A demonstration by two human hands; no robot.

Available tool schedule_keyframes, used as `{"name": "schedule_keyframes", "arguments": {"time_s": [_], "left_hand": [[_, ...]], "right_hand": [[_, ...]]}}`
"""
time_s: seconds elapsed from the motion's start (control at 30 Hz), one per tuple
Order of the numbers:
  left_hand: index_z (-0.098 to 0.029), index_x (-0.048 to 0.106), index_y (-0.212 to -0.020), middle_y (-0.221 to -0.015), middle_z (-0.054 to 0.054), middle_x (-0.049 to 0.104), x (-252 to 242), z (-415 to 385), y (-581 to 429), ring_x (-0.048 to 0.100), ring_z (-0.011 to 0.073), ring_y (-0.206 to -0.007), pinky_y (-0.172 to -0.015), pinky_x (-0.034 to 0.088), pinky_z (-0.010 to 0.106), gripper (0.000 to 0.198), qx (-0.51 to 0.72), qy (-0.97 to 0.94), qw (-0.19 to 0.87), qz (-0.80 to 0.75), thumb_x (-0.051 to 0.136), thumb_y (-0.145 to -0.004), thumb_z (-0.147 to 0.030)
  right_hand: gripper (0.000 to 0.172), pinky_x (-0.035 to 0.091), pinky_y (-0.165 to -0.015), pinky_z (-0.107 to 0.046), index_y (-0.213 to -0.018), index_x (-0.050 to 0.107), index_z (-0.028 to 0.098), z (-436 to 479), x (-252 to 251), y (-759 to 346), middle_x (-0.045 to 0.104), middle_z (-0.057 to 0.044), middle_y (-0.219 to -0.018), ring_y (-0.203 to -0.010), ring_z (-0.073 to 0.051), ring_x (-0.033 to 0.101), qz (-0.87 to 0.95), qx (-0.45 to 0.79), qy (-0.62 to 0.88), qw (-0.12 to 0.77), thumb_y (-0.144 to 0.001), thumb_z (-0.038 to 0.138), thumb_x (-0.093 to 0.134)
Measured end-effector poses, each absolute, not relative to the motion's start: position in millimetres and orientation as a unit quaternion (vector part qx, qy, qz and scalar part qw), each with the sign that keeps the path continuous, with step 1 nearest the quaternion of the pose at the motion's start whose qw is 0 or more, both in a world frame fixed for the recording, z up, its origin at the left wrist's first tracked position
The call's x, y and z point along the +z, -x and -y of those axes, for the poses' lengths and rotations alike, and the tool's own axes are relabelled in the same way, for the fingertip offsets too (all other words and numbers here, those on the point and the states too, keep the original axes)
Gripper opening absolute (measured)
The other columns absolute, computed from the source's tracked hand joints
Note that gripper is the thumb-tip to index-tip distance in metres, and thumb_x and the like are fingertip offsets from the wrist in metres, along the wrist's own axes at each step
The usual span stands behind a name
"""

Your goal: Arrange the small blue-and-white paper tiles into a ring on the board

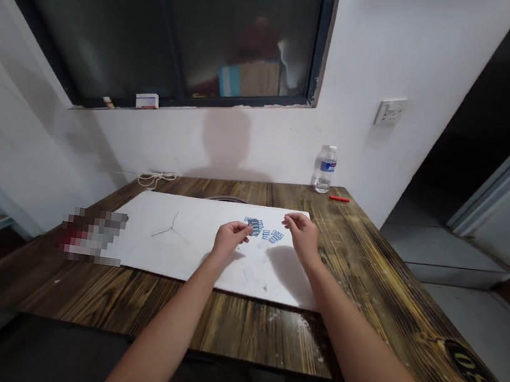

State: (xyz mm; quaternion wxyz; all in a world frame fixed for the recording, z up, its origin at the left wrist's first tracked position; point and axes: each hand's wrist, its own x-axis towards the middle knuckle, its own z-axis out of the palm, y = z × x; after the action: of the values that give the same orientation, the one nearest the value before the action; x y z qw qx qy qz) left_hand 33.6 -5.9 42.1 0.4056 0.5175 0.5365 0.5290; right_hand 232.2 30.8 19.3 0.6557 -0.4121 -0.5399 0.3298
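Small blue-edged pieces with pale stripes (276, 237) lie on a white board (198, 259); several overlap in a heap and a few sit apart to its right. My left hand (230, 239) is closed in a pinch at the heap's left edge, its fingertips over or against the pieces. Whether it grips one of them I cannot tell. Above the board's right part, my right hand (302, 232) is also pinched, apart from the pieces. Anything between its fingertips is too small to make out.
The board lies on a dark wooden table (385, 310). At the back right stand a water bottle (327, 171) and a red pen-like stick (339, 198). A white cable (156, 177) lies at the back left. Behind are a wall and window. A blurred patch covers the board's left end.
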Motion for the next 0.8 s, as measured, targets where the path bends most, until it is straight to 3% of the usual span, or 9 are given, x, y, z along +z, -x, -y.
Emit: {"name": "schedule_keyframes", "arguments": {"time_s": [0.13, 0.3, 0.47, 0.63, 0.8], "left_hand": [[-0.015, 0.068, -0.071, -0.06, 0.001, 0.064, 42.8, 5.7, -33.2, 0.057, 0.0111, -0.051, -0.051, 0.038, 0.022, 0.035, 0.548, -0.496, 0.408, -0.536, 0.079, -0.056, -0.045], [-0.015, 0.068, -0.07, -0.057, 0.001, 0.063, 43.1, 6.0, -33.4, 0.056, 0.0109, -0.051, -0.051, 0.039, 0.023, 0.036, 0.564, -0.49, 0.401, -0.53, 0.079, -0.056, -0.046], [-0.015, 0.068, -0.072, -0.058, 0.001, 0.063, 42.2, 4.7, -32.1, 0.056, 0.0111, -0.051, -0.052, 0.04, 0.023, 0.038, 0.572, -0.48, 0.394, -0.536, 0.08, -0.055, -0.047], [-0.015, 0.068, -0.071, -0.058, 0.001, 0.063, 41.4, 4.9, -32.3, 0.056, 0.0114, -0.051, -0.052, 0.04, 0.023, 0.037, 0.569, -0.487, 0.395, -0.533, 0.079, -0.055, -0.047], [-0.016, 0.069, -0.071, -0.059, 0.001, 0.063, 41.2, 5.6, -32.5, 0.056, 0.011, -0.052, -0.053, 0.04, 0.022, 0.035, 0.569, -0.488, 0.395, -0.531, 0.078, -0.057, -0.047]], "right_hand": [[0.022, 0.047, -0.069, -0.031, -0.083, 0.069, 0.018, -36.6, 13.4, -243.3, 0.071, -0.006, -0.08, -0.071, -0.019, 0.063, 0.586, 0.255, 0.498, 0.586, -0.078, 0.038, 0.06], [0.018, 0.041, -0.075, -0.031, -0.088, 0.073, 0.019, -33.0, 6.5, -246.4, 0.071, -0.006, -0.089, -0.082, -0.02, 0.059, 0.689, 0.138, 0.582, 0.41, -0.082, 0.029, 0.059], [0.024, 0.037, -0.075, -0.032, -0.091, 0.075, 0.02, -22.2, 4.0, -238.1, 0.067, -0.01, -0.095, -0.092, -0.025, 0.054, 0.727, 0.072, 0.619, 0.287, -0.081, 0.039, 0.065], [0.027, 0.035, -0.075, -0.033, -0.094, 0.074, 0.021, -14.7, 7.0, -232.1, 0.064, -0.01, -0.099, -0.095, -0.026, 0.052, 0.731, 0.06, 0.633, 0.246, -0.078, 0.041, 0.069], [0.025, 0.034, -0.075, -0.033, -0.095, 0.073, 0.021, -17.9, 3.4, -232.3, 0.064, -0.009, -0.101, -0.097, -0.026, 0.051, 0.719, 0.085, 0.637, 0.265, -0.076, 0.038, 0.071]]}}
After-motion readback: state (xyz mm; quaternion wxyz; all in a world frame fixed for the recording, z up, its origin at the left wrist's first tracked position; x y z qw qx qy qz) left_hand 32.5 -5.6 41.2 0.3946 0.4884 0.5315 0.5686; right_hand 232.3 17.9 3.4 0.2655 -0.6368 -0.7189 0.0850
